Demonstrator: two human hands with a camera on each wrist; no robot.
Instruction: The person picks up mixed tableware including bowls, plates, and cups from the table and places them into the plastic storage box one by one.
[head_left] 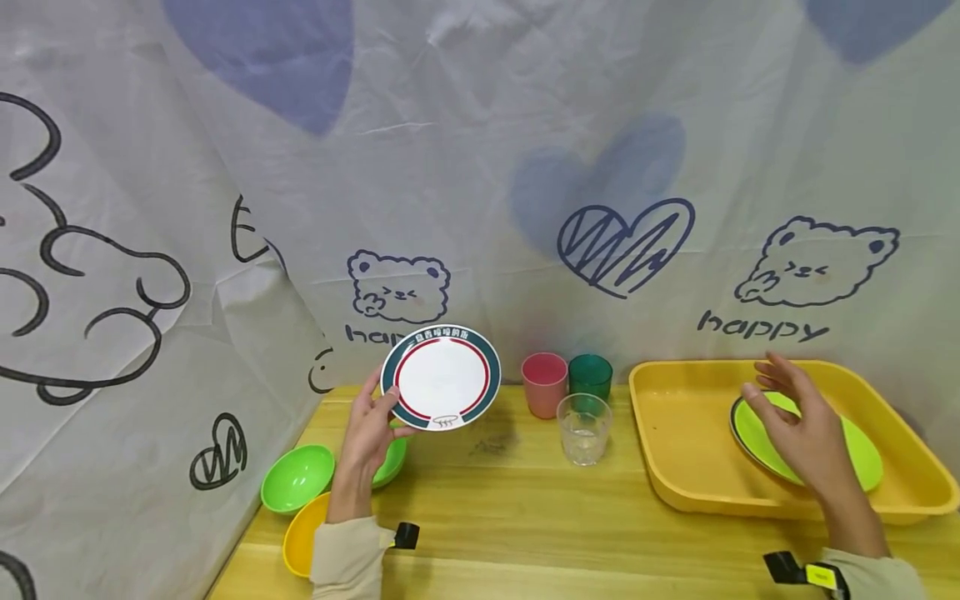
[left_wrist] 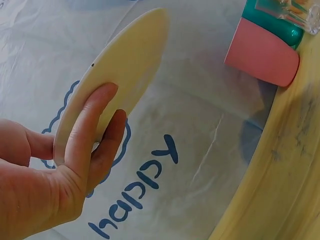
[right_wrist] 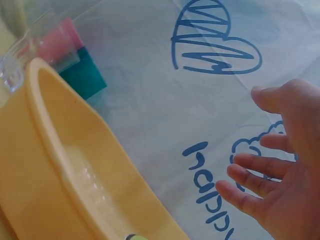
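A white plate (head_left: 442, 379) with a dark green rim and a red ring is tilted up in my left hand (head_left: 367, 433). The thumb lies on its front edge, and in the left wrist view the fingers (left_wrist: 82, 135) press its pale back. Over the yellow tray (head_left: 660, 475), my right hand (head_left: 810, 425) is held with its fingers spread and nothing in them. Beneath that hand lies a lime-green plate (head_left: 862, 454) in the tray, with a dark-rimmed edge showing under it. The hand covers part of this plate.
Left of centre are a green bowl (head_left: 298, 479), an orange bowl (head_left: 300, 542) and another green bowl (head_left: 392, 462) partly behind my left hand. A pink cup (head_left: 543, 385), a teal cup (head_left: 590, 375) and a clear cup (head_left: 584, 433) stand left of the tray. Printed cloth hangs behind.
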